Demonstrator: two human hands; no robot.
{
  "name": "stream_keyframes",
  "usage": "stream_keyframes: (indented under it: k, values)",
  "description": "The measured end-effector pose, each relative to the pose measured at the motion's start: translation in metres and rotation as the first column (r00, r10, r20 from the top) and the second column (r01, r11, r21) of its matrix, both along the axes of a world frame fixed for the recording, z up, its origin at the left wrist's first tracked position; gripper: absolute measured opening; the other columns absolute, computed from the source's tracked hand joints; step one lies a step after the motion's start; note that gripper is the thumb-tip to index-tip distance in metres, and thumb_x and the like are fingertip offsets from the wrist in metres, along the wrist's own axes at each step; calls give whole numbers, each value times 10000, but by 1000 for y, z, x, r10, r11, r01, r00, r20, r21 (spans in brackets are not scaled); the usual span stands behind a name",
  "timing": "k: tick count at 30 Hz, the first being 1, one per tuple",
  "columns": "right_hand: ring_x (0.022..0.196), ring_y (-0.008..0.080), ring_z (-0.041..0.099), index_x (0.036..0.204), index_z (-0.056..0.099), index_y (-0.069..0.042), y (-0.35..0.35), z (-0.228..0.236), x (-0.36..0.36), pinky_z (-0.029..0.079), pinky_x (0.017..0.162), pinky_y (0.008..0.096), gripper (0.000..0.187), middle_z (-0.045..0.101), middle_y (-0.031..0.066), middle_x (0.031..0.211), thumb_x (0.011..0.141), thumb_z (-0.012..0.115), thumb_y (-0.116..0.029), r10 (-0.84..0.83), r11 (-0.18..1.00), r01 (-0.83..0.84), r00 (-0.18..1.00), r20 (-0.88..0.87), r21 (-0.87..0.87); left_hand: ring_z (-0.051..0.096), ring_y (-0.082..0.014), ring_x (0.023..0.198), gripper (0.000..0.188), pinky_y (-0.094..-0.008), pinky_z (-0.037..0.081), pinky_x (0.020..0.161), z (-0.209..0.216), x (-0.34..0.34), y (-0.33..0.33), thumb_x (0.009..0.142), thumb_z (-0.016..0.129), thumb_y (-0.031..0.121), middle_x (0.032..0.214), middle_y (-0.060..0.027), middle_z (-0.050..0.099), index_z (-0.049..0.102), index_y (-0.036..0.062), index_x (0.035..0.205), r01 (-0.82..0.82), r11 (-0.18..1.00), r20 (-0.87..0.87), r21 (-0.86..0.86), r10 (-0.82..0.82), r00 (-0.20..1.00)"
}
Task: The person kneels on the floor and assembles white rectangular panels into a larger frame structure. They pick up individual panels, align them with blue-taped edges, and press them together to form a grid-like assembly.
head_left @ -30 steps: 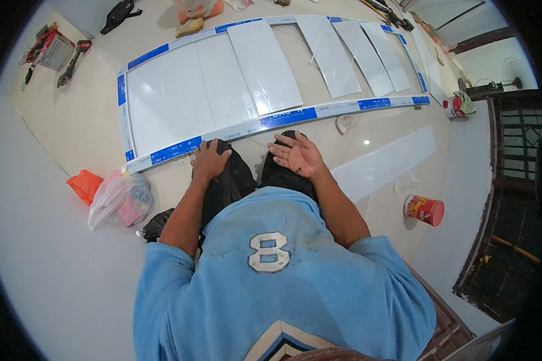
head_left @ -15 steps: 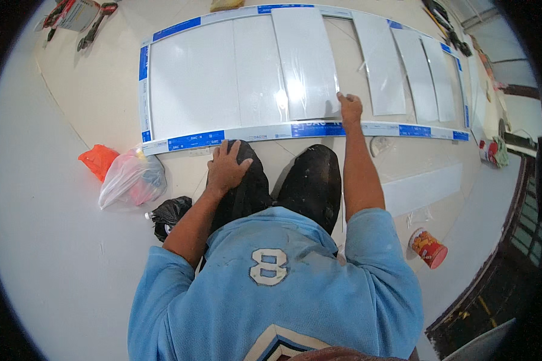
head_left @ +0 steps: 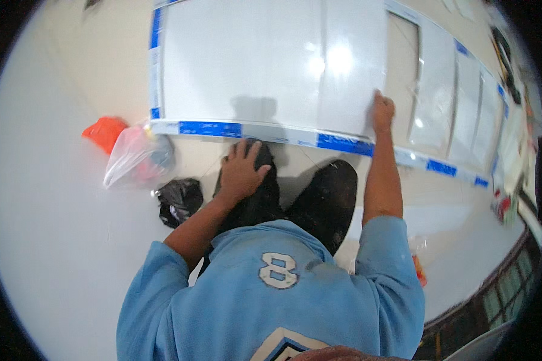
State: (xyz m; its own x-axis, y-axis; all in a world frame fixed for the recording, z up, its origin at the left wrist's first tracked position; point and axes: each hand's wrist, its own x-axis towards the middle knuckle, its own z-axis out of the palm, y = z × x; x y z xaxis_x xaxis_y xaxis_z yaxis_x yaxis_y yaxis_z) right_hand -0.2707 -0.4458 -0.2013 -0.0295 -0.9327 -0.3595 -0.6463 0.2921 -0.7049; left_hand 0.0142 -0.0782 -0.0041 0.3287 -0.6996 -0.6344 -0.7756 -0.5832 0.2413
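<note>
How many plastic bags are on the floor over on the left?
3: an orange bag farthest left, a see-through whitish bag beside it, and a black bag lower in the picture, to the right. More could be hidden inside or behind them.

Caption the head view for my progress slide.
Right hand at the edge of a white panel, left hand resting on the left knee.

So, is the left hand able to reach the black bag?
Probably yes: the left hand rests on the left knee, and the black bag lies beside that forearm, with nothing seen between.
</note>
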Motion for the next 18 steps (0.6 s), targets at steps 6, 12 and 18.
stream_keyframes:
  k: [6,12,18]
  values:
    - [763,201,572,902,664,33,6,0,10,507,733,402,454,637,79,800,1004,710,-407,-56,986,56,998,0,-158,313,-472,1536,780,-644,310,1214,-28,26,8,988,682,451,1665,-274,321,401,59,1601,-236,961,-171,-141,211,962]
    - [740,166,566,890,665,-9,3,-9,7,500,702,346,426,636,53,795,996,739,-415,-169,985,172,978,124,-12,211,-471,1590,905,-616,197,1274,-113,125,-16,1009,627,469,1709,-301,220,233,-34,1649,-94,947,220,-307,166,961]
    - [620,88,390,838,660,-97,3,-6,3,335,552,303,341,464,-57,713,964,805,-379,-169,986,163,967,192,45,191,-453,1602,936,-641,157,1273,-127,135,-14,1010,598,512,1726,-286,184,203,-38,1657,-178,950,298,-256,253,921]
